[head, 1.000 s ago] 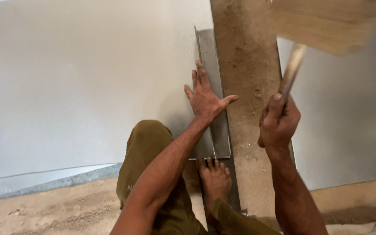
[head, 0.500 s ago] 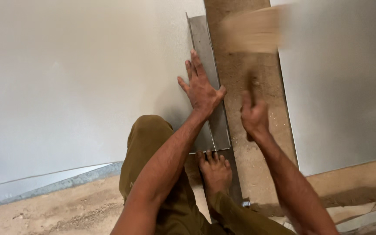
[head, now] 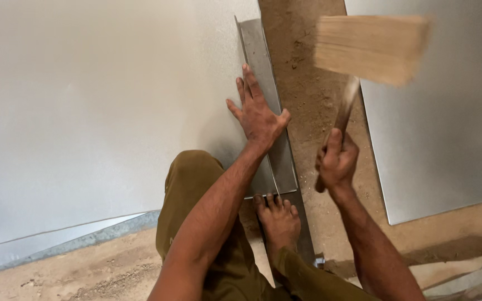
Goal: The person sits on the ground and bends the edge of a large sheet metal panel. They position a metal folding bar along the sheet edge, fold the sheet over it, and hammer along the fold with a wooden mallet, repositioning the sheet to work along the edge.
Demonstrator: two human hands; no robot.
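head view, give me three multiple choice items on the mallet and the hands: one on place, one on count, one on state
1. Where is the left hand?
A. flat on the folded metal strip
B. on the foot
C. around the mallet handle

2. How many metal sheets lie on the sandy floor?
A. one
B. two
C. four

3. What state is the wooden mallet in?
A. lying on the floor
B. raised, blurred, gripped by the right hand
C. broken in two

A: palm spread on the strip. B: large sheet left, second sheet right. B: its head hangs above the floor.

Matt grey metal sheet (head: 85,111), pale wooden mallet (head: 372,47) (blurred), gritty earthen floor (head: 302,67).
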